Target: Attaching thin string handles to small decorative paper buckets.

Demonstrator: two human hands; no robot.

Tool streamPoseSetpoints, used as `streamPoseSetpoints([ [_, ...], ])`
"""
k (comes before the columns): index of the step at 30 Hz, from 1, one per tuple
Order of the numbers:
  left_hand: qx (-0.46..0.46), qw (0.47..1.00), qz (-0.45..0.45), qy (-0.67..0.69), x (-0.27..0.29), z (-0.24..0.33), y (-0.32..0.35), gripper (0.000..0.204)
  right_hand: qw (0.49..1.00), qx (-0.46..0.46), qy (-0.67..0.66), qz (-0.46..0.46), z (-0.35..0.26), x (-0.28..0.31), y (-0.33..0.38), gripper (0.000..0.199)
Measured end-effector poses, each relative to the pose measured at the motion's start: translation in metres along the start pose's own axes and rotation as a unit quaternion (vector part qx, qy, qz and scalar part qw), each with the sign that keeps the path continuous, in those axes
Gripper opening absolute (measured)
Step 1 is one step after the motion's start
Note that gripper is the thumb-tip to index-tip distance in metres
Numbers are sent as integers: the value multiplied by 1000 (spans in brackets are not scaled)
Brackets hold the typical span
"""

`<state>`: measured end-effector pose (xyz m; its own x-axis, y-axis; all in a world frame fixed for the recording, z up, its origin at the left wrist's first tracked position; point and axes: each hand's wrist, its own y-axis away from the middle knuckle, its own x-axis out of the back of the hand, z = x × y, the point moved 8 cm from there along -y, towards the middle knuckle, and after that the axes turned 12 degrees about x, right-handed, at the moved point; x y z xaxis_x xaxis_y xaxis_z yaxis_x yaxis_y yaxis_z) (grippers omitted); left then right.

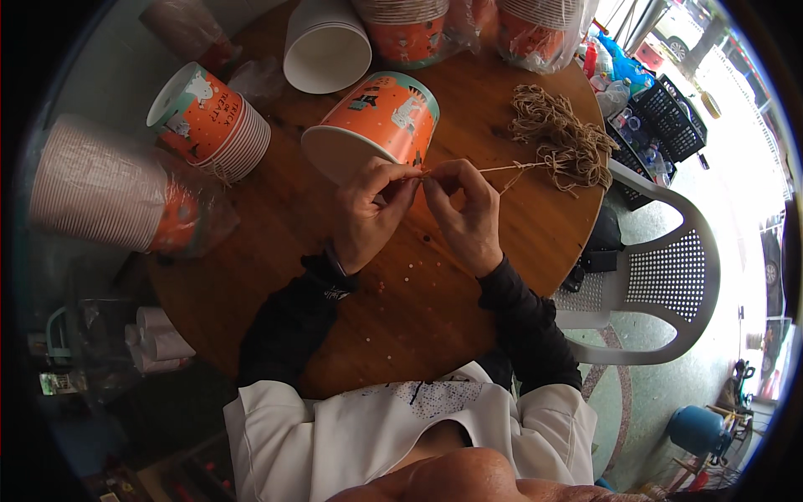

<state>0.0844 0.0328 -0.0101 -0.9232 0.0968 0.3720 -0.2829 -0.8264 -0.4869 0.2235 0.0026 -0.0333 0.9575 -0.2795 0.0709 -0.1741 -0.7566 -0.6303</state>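
Note:
An orange paper bucket [381, 121] with a teal rim lies on its side on the round wooden table [418, 318], mouth toward me. My left hand [372, 213] pinches the bucket's rim edge together with a thin brown twine [510, 167]. My right hand [464, 209] pinches the same twine right beside it, fingertips almost touching. The twine runs right to a tangled bundle of cut twine pieces [565, 138] on the table.
Stacks of the same buckets surround me: one wrapped in plastic [109, 188] at left, one loose stack [213, 121], a white-inside bucket [326, 46], more at the back [410, 29]. A white plastic chair [661, 284] stands right. Small paper dots litter the tabletop.

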Motion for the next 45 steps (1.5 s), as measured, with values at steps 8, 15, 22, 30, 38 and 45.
streamPoseSetpoints([
  [8, -22, 999, 27, -36, 4, 9, 1, 17, 999, 36, 37, -16, -4, -2, 1, 10],
  [15, -66, 996, 36, -39, 4, 7, 2, 20, 997, 57, 43, -22, -6, -3, 0, 12],
  [22, -116, 985, 28, -126, 3, 12, 10, 24, 998, 37, 35, -21, -7, -3, 1, 11],
  [30, -52, 998, -45, -14, 5, 15, 0, 9, 995, 84, 51, -32, -11, -7, -1, 12],
  [38, 343, 832, -131, 416, -19, -39, 14, 15, 993, 105, 41, -30, -16, -5, 0, 14],
  [45, 307, 854, -137, 397, -16, -32, 13, 16, 993, 105, 49, -17, -23, 0, -2, 17],
])
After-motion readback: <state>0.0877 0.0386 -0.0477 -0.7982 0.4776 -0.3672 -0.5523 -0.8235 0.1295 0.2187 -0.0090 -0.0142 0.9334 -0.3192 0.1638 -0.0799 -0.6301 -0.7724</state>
